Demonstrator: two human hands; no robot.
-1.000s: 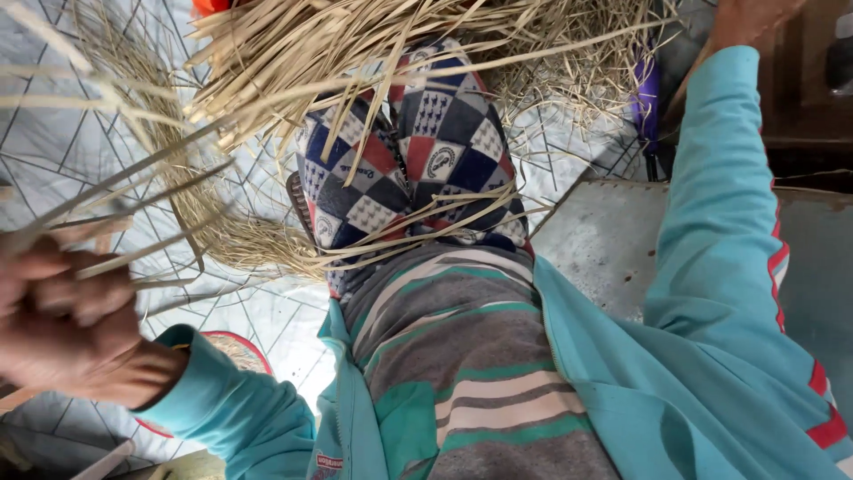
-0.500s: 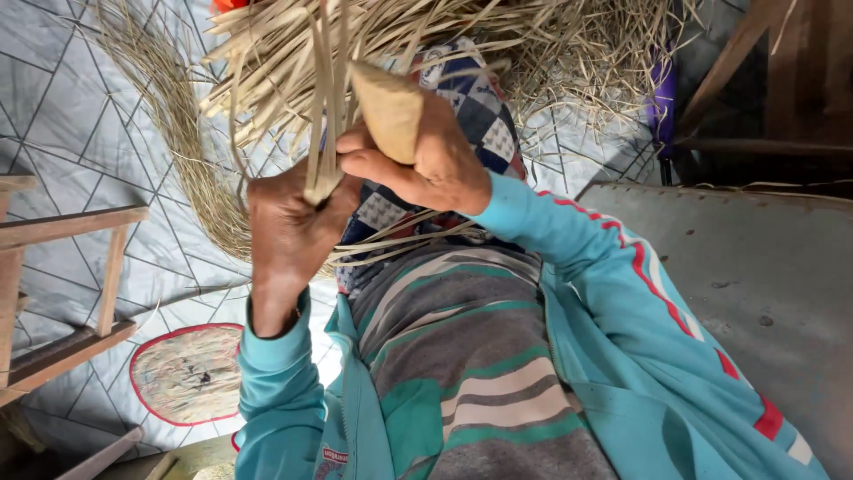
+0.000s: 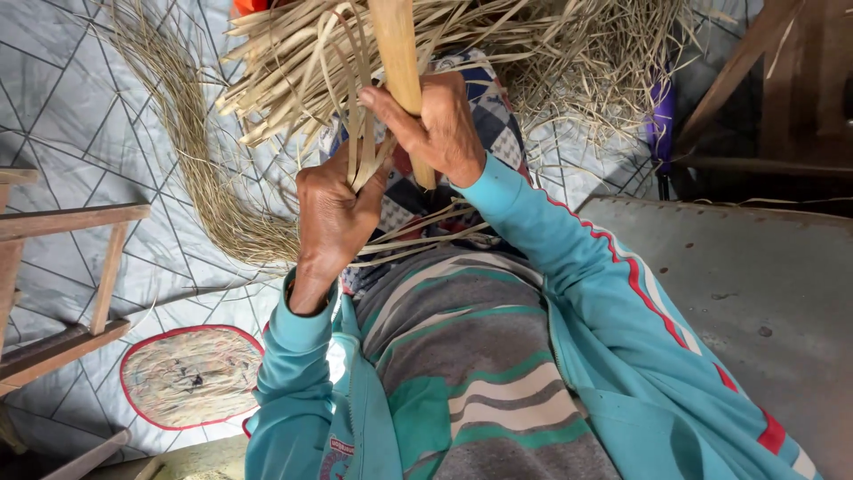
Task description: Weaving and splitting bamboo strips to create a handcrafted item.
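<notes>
Woven oval mat [image 3: 191, 375] on tiled floor [image 3: 80, 107]; wooden frame [image 3: 62, 267] left.

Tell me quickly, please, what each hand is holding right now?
Left hand: closed on thin straw strips.
Right hand: closed on a flat wooden stick.

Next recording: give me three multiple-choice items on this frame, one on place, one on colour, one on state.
1. Where does the woven mat lie?
A. On the tiled floor, lower left
B. On the lap
C. On the grey slab

2. What colour are the jacket sleeves?
A. Black
B. Yellow
C. Teal with a red and white stripe

3. What does the right hand do?
A. Hangs open
B. Grips a flat wooden stick
C. Rests on the floor

A: the mat lies on tiles. C: both sleeves are teal. B: the fingers wrap the stick, while the left hand pinches straw strips.
</notes>
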